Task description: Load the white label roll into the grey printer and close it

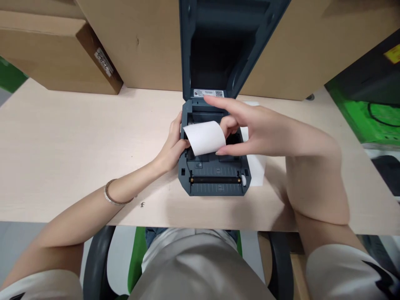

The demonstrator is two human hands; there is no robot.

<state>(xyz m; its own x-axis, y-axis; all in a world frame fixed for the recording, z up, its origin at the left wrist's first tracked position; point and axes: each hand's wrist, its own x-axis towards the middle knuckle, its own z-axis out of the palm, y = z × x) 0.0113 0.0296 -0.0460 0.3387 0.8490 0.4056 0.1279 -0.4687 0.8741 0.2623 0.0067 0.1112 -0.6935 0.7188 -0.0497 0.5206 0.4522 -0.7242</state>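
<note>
Head view: my left hand point(171, 145) is clamped on the left side of the dark printer point(206, 190), thumb over the rim and fingers outside. The white paper point(205, 138) curves above the printer's open body, between my 2 hands. My right hand point(250, 128) touches its right end with thumb and bent fingers, index stretched out; I cannot tell whether they pinch it. The lid point(218, 21) stands raised behind, and 1 black roller point(215, 180) crosses the printer's near end.

A slim, pale bracelet point(107, 195) circles the forearm point(137, 179) behind the left hand point(170, 152); farther back, a white shirt point(200, 271) has short sleeves point(337, 271) with black markings point(383, 277), above blue jeans point(152, 236).
</note>
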